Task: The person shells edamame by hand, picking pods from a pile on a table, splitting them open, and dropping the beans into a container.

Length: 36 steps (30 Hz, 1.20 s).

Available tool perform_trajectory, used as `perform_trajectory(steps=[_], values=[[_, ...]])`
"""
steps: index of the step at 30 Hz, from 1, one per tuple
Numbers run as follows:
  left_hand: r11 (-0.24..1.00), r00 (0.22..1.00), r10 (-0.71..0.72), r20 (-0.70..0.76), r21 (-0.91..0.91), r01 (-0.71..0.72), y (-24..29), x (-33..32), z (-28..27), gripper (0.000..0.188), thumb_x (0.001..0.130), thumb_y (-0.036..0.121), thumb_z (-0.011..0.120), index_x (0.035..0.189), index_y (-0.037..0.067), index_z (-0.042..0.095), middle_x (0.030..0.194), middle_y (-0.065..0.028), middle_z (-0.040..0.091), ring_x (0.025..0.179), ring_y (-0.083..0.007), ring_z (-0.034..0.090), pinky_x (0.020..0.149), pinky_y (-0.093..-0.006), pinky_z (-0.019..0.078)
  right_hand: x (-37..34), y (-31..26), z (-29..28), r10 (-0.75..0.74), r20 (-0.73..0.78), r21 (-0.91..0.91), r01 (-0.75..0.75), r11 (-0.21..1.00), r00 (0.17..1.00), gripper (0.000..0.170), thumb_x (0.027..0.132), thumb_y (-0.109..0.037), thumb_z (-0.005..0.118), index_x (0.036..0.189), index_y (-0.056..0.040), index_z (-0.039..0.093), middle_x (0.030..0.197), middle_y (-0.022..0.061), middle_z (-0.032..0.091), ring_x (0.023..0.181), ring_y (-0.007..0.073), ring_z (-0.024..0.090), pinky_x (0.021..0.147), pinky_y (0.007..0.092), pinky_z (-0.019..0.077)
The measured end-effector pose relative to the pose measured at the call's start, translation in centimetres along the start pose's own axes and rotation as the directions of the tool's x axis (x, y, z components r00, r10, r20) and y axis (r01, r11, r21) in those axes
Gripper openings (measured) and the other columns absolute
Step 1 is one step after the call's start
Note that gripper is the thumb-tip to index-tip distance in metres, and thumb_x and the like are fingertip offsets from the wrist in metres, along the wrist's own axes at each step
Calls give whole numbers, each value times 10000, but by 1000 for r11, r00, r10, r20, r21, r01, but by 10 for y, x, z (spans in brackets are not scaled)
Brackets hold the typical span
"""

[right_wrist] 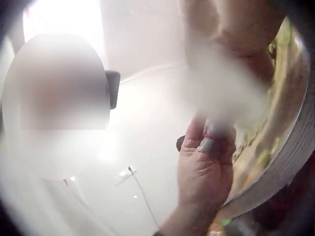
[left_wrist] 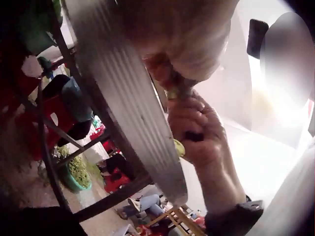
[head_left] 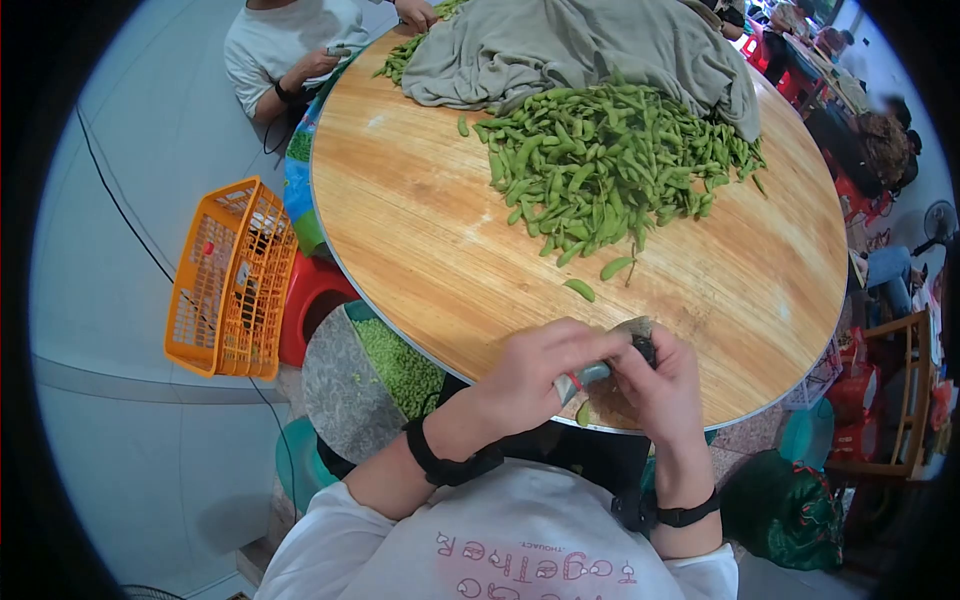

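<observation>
In the head view both hands meet just above the table's near edge. My left hand [head_left: 535, 370] reaches across with its fingers against the right hand's fingertips. A grey-green covering [head_left: 594, 373] with a red band lies at its thumb; the right wrist view shows this grey covering [right_wrist: 207, 145] too. My right hand [head_left: 665, 385] has curled fingers around a small dark thing [head_left: 643, 349], too unclear to name. In the left wrist view my right hand [left_wrist: 202, 130] is curled below the large, blurred left hand [left_wrist: 192, 39]. A green pod [head_left: 583, 413] lies near the table's edge.
A pile of green pods [head_left: 600, 160] and a grey-green cloth [head_left: 540, 50] cover the far part of the round table [head_left: 400, 190]. At the left are an orange basket [head_left: 205, 290], a red stool [head_left: 310, 290] and shelled beans [head_left: 395, 370]. Another person [head_left: 290, 50] sits at upper left.
</observation>
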<state>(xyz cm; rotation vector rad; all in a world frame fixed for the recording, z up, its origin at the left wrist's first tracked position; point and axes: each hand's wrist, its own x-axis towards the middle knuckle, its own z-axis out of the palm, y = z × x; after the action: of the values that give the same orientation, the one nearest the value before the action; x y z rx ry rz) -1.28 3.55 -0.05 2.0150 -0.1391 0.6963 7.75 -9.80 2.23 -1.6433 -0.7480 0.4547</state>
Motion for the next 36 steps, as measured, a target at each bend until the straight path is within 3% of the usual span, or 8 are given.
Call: perform_trajectory(steps=[2, 6, 14, 21, 24, 26, 31, 36], values=[[1000, 1000, 7, 26, -12, -7, 1, -2, -9, 392, 727, -80, 558, 1093, 58, 586, 840, -94, 570, 743, -178, 577, 653, -257, 463, 0, -3, -4, 401, 309, 671, -496, 551, 862, 78, 850, -79, 556, 819, -7, 544, 562, -23, 475, 424, 44, 383, 386, 193, 291], [937, 986, -167, -15, -314, 154, -9, -4, -6, 230, 782, -53, 556, 1002, 17, 564, 800, -33, 555, 721, -114, 555, 643, -248, 464, 5, -1, 9, 399, 359, 801, -498, 334, 844, 51, 840, -53, 562, 830, -32, 516, 538, -45, 406, 421, 12, 325, 376, 165, 221], [487, 751, -661, 5, -757, 434, -13, -5, -28, 147, 857, 36, 403, 962, 33, 504, 794, -38, 520, 656, -86, 486, 545, -172, 362, 27, 6, -5, 145, 335, -32, -143, 989, 931, 174, 800, -173, 632, 834, -11, 578, 525, 49, 511, 439, 143, 475, 425, 263, 350], [387, 732, -681, 28, -835, 392, -9, -3, -22, 170, 851, 66, 421, 978, 13, 520, 776, -34, 501, 647, -87, 448, 540, -181, 313, 37, 9, 17, -80, 168, -844, 185, 502, 983, 150, 781, -127, 601, 824, -8, 521, 643, 195, 581, 604, 329, 595, 516, 385, 456], [302, 708, -692, 140, -835, 460, 3, 3, -23, 239, 868, 86, 421, 1069, -3, 518, 771, -27, 498, 637, -83, 436, 536, -183, 309, 29, 17, 4, -219, 127, -611, 250, 751, 968, 116, 819, -123, 568, 807, -19, 517, 582, 133, 572, 487, 236, 563, 436, 312, 412], [143, 715, -648, 264, -879, 454, 4, 0, -19, 255, 865, 80, 437, 1088, -11, 519, 777, -21, 505, 634, -77, 430, 528, -180, 303, 20, 2, -4, 364, 348, 397, -488, 778, 864, 121, 863, -139, 529, 805, -35, 512, 551, 29, 499, 422, 97, 436, 393, 217, 310], [-18, 792, -501, 349, -919, 393, -2, -7, -1, 220, 819, 43, 521, 1028, -18, 553, 809, -11, 540, 659, -65, 469, 544, -164, 341, -3, -7, -3, 344, 455, 485, -553, 678, 821, 175, 916, -195, 464, 831, -46, 500, 569, -33, 423, 457, 32, 320, 409, 179, 226], [348, 740, -659, 132, -819, 456, 5, -5, 4, 182, 759, 7, 582, 940, 6, 565, 828, -10, 577, 738, -61, 546, 648, -158, 423, -17, -6, -3, 234, 401, 453, -414, 790, 886, 256, 949, -242, 383, 799, -58, 481, 575, -38, 421, 488, 34, 327, 436, 182, 242]])
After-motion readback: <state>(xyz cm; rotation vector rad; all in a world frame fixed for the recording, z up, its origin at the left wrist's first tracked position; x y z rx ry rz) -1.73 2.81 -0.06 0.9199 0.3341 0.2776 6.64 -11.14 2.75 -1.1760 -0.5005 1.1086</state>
